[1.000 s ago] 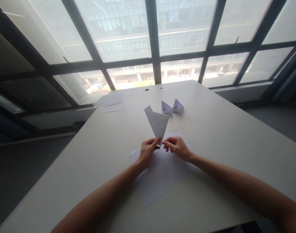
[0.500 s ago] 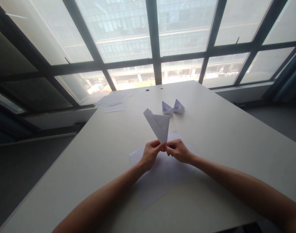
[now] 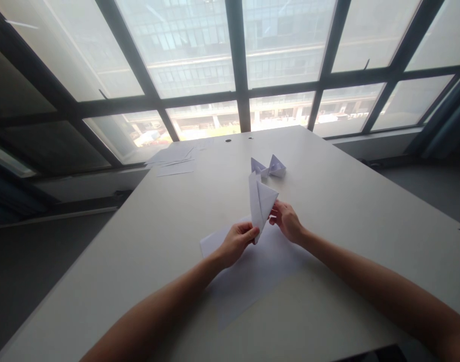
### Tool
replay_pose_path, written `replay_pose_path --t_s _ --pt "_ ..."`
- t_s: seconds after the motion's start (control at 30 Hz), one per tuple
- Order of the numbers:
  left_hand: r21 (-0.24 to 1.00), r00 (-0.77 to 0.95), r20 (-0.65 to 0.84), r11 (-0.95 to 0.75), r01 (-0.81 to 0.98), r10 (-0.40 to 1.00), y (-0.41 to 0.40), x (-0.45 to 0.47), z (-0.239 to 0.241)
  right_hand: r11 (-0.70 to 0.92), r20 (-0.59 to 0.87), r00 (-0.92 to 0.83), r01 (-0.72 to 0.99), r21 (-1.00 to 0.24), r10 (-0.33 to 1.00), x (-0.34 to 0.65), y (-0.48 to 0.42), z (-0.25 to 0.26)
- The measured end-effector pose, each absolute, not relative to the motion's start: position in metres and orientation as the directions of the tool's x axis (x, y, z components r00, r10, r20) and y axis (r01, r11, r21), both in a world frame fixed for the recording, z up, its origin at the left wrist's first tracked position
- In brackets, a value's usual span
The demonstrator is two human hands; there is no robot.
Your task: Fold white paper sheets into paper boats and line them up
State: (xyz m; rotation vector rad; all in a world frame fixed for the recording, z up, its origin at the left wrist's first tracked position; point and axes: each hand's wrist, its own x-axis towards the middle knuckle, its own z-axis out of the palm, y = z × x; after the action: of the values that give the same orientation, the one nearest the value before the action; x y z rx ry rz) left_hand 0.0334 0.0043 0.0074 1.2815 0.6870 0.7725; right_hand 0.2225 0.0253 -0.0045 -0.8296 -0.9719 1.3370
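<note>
A white sheet of folded paper (image 3: pixel 263 203) stands upright between my hands, narrow at the bottom and wider on top. Its lower tip is pinched between the thumb and fingers of my left hand (image 3: pixel 237 241). My right hand (image 3: pixel 287 221) is at the paper's right edge, just under a pointed corner, with curled fingers partly behind it. Beneath both hands a flat white sheet of paper (image 3: pixel 252 286) lies on the table. Just beyond the folded paper sits a folded paper boat (image 3: pixel 277 167) with two raised points, its left part partly covered.
Several loose white sheets (image 3: pixel 176 167) lie at the far left of the white table (image 3: pixel 346 241). Large dark-framed windows (image 3: pixel 243 65) rise behind its far edge. A dark object (image 3: pixel 384 354) shows at the bottom edge.
My right hand has left the bottom tip and moved up and right to the paper's side. The folded paper has turned and its top has swung right. My left hand still holds the tip.
</note>
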Motion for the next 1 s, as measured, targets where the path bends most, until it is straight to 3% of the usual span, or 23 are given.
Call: replay_pose_path --t_s 0.2,0.33,0.63,0.83,1.0 --pt "0.992 0.648 -0.016 -0.067 0.103 0.761 0.004 0.030 0.012 -0.012 0.007 -0.049 -0.376 -0.926 0.999 0.233 0.026 0.003" --pt "0.990 0.708 -0.059 -0.051 0.133 0.703 0.003 0.029 0.015 -0.044 0.029 -0.150 -0.462 -0.886 0.988 0.242 0.022 0.010" --pt "0.949 0.728 -0.127 0.296 -0.108 0.674 0.005 0.025 0.021 -0.011 0.090 -0.154 -0.560 -0.828 0.984 0.250 0.027 0.015" --pt "0.734 0.701 -0.147 0.552 -0.395 0.698 0.009 0.020 0.020 0.025 0.157 -0.206 -0.528 -0.849 0.966 0.255 0.031 0.012" --pt "0.535 0.688 -0.158 0.647 -0.543 0.708 0.017 0.017 0.015 0.085 0.133 -0.050 -0.539 -0.838 0.990 0.249 0.033 0.006"
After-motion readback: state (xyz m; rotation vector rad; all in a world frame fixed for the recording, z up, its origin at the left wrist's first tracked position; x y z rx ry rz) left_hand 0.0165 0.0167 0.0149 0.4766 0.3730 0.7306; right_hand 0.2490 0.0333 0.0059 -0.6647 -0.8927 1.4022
